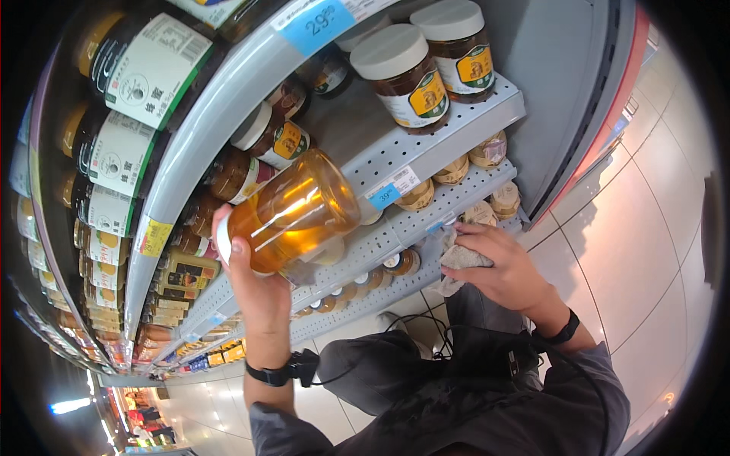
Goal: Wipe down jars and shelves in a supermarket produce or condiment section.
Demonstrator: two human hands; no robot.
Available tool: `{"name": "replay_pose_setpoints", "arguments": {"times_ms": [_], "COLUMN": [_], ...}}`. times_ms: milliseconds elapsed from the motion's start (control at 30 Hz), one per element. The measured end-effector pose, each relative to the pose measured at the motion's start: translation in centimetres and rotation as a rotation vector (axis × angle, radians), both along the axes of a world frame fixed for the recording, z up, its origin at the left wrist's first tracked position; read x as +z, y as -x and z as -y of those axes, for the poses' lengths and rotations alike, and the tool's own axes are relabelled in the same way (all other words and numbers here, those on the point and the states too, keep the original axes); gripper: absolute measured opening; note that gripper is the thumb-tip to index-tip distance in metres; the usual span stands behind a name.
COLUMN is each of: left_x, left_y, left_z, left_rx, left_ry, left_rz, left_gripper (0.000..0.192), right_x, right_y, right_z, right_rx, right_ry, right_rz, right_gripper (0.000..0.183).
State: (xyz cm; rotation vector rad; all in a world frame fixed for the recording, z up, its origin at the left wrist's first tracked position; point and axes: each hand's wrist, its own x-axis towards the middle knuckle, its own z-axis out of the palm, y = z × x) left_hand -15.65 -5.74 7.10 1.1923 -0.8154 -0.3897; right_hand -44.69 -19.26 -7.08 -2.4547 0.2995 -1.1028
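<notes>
My left hand (251, 273) grips a large jar of amber honey (302, 211) by its white lid; the jar is tilted on its side, base towards the upper right, in front of the shelves. A crumpled grey cloth (463, 259) is bunched in the fingers of my right hand (502, 265), beside the lower shelves and apart from the jar. Two white-lidded jars (393, 68) with yellow labels stand on the perforated metal shelf (393, 142) above. More white-lidded jars (279, 137) are behind the honey jar's upper left side.
Lower shelves hold paper-covered jars (487, 149) and small jars (402, 262). Many labelled jars (154, 74) line the shelving on the left. A grey end panel (562, 85) with a red edge bounds the shelves. Cables (445, 336) run over my legs. People (148, 424) are far off at lower left.
</notes>
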Motion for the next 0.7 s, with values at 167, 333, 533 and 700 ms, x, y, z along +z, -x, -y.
{"name": "replay_pose_setpoints", "arguments": {"times_ms": [167,333,533,700], "left_x": [2.4,3.1,4.1,4.5], "left_y": [-2.1,-3.6,-5.3,-7.7], "left_z": [3.1,6.1,8.3,9.0], "left_rx": [0.017,0.068,0.017,0.004], "left_ry": [-0.084,-0.232,-0.391,-0.501], "left_rz": [0.143,0.505,0.680,0.847], "left_gripper": [0.064,0.068,0.073,0.063], "right_x": [-1.7,-3.0,-4.2,-4.3], "right_y": [0.0,-0.2,0.2,0.6], "right_z": [-1.0,-1.9,-2.0,-1.8], "right_rx": [-0.010,0.023,0.022,-0.044], "right_ry": [-0.069,-0.114,-0.115,-0.133], "right_rz": [0.032,0.033,0.003,0.021], "right_gripper": [0.030,0.031,0.030,0.028]}}
